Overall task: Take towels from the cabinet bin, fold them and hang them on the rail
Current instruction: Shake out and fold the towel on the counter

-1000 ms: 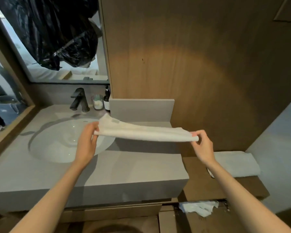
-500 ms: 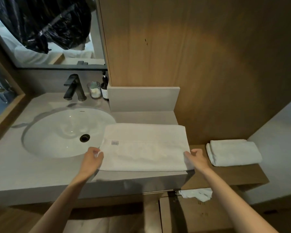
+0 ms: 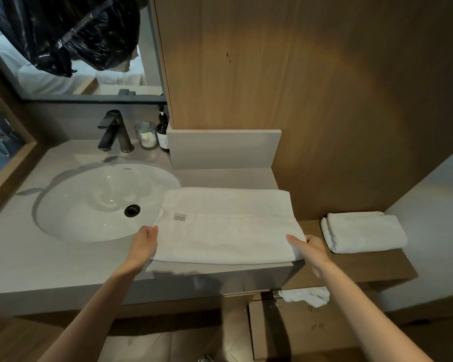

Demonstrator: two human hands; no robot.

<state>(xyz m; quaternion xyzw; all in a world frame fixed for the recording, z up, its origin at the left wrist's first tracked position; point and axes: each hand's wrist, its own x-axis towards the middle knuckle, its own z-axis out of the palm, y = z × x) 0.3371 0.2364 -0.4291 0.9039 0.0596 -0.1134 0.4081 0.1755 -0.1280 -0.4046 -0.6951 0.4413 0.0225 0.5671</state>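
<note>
At either short end of the towel (image 3: pixel 228 228) a hand has hold. The left hand (image 3: pixel 144 244) bends its fingers round the left edge, and the right hand (image 3: pixel 310 249) lays its thumb on top of the right end with the fingers tucked beneath. Both are grasping cloth rather than resting flat on it.

The towel lies spread on the grey counter (image 3: pixel 37 270), folded into a broad band with a small label (image 3: pixel 179 217) showing near its left end. That end reaches the rim of the sink (image 3: pixel 89 205), and the right end sits at the counter's right edge.

It looks like thick, soft terry: light, limp, and unlikely to slip in the fingers. It will probably sag wherever it is unsupported, and its layers may slide apart. The safest hold is likely a pinch through all the layers at the end corners. For the next fold, one end would be carried over to meet the other.

A second towel (image 3: pixel 364 232), already folded, sits well to the right on a lower wooden shelf (image 3: pixel 377 267). Crumpled white cloth (image 3: pixel 306 296) shows below the counter. A dark faucet (image 3: pixel 114 131), a glass (image 3: pixel 145 134) and a bottle (image 3: pixel 162 134) stand behind the sink. No rail is in view.
</note>
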